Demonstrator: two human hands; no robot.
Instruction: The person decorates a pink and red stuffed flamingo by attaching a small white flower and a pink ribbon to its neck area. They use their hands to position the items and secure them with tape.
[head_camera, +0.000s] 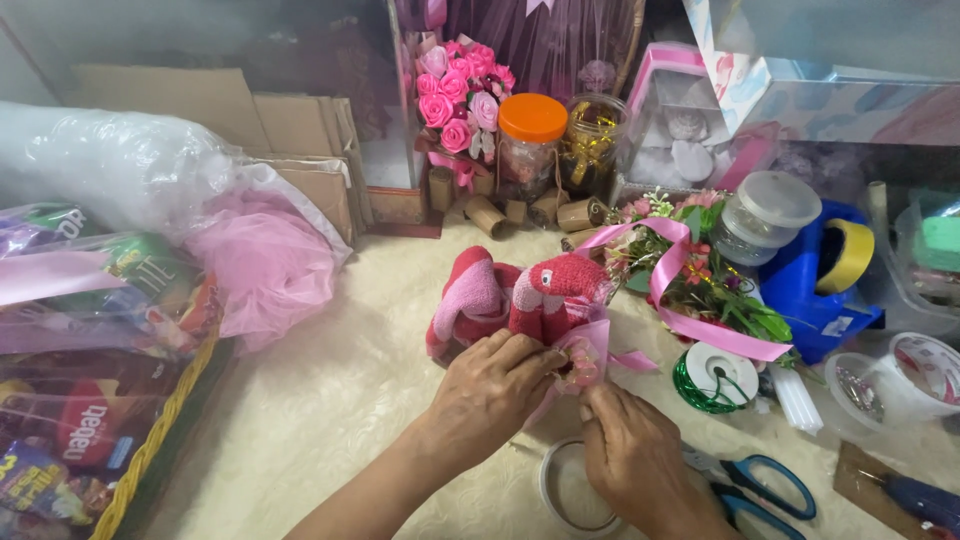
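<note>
A red and pink towel folded into an animal shape (520, 297) stands on a cream fluffy cloth (330, 400) in the middle of the head view. My left hand (490, 385) pinches a small pink ribbon bow (583, 360) against the figure's front. From below, my right hand (630, 455) grips the same bow. Loose pink ribbon ends (632, 360) trail to the right of the bow.
Blue-handled scissors (765, 485) and a tape roll (570, 490) lie by my right hand. A green wire spool (712, 378), a flower sprig with pink ribbon (700, 280), jars (530, 145), a pink rose bouquet (455, 95) and a snack basket (90, 400) surround the cloth.
</note>
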